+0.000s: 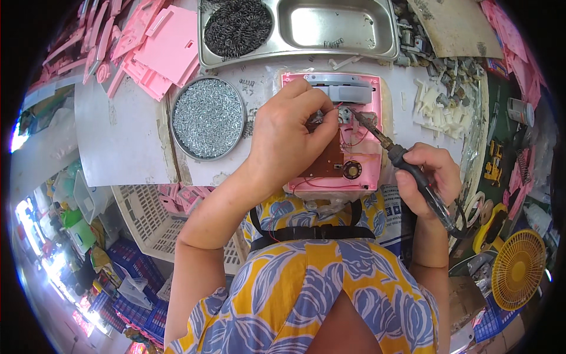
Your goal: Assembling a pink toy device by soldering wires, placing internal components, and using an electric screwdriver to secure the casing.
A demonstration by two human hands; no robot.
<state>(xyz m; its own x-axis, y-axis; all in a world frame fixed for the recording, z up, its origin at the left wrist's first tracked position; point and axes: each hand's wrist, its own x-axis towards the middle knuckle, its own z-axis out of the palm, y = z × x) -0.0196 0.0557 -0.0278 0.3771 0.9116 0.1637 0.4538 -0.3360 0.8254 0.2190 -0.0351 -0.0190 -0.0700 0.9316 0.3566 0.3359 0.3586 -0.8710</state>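
Note:
In my right hand [433,177] is a soldering iron [424,192] with a black handle, held like a pen. Its tip slants up and left to a small metal part [345,114] inside an open pink plastic housing [370,162]. My left hand [292,127] is pinched over the housing's left side, right beside the tip. What sits between its fingertips is hidden; thin red wires show close by. Within the housing are a brown circuit board [327,162], a round black part [352,170] and a grey-blue piece [348,91] along the far edge.
Left of the housing stands a round tin of small screws [208,118]. A metal tray [289,56] with dark springs lies at the back. Pink panels [168,50] pile up far left; white plastic parts [439,112] lie at right. A yellow fan [519,269] stands lower right.

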